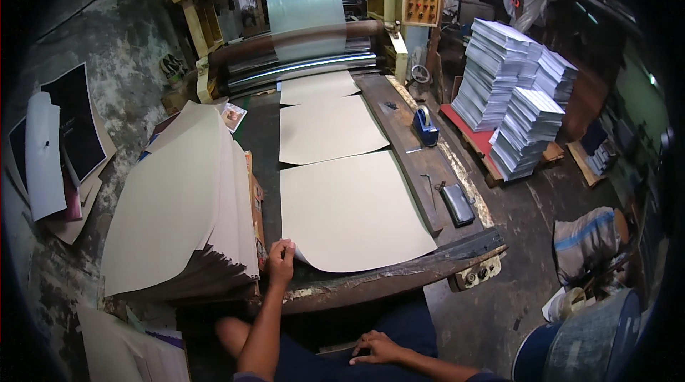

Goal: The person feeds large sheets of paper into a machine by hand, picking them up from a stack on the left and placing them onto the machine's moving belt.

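Note:
My left hand [280, 259] pinches the near left corner of a large cream paper sheet [353, 214], and that corner curls up slightly. Beyond it, a second sheet [332, 128] and a third sheet [317, 87] lie in a line up the dark feed table [262, 143], running to the rollers [303, 71] of a machine. My right hand [376, 348] rests on my lap with its fingers loosely spread, holding nothing. Left of the table stands a tall stack of cream sheets [171, 203], its upper sheets bowed and its near edges fanned.
A clear film [305, 14] hangs down to the rollers. On the table's right side are a blue tape dispenser [426, 127] and a black pouch [457, 205]. Stacks of white paper [496, 71] stand on a red-topped pallet at right. A blue drum [585, 343] stands near right.

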The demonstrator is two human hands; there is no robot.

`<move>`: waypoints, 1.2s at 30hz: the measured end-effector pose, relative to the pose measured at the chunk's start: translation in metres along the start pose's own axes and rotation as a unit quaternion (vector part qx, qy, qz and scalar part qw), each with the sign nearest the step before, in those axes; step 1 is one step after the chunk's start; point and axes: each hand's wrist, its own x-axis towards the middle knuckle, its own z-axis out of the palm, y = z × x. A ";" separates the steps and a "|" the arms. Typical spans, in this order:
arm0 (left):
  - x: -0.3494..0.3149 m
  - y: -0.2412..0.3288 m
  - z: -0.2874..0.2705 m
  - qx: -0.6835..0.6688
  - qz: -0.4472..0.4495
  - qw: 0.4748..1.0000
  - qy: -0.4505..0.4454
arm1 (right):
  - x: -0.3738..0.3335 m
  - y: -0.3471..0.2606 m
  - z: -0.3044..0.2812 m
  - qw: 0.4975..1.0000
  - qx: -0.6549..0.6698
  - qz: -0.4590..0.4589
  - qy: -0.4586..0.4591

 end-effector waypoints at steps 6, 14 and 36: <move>-0.034 0.021 -0.017 0.260 0.053 0.963 0.040 | 0.009 -0.002 -0.005 0.977 0.187 0.005 -0.097; -0.032 0.263 -0.096 0.124 0.313 0.929 -0.152 | 0.017 0.002 -0.025 0.962 0.154 -0.087 -0.209; 0.032 0.242 -0.214 -0.038 -0.018 0.982 -0.184 | 0.088 0.022 0.013 0.942 -0.096 -0.023 -0.320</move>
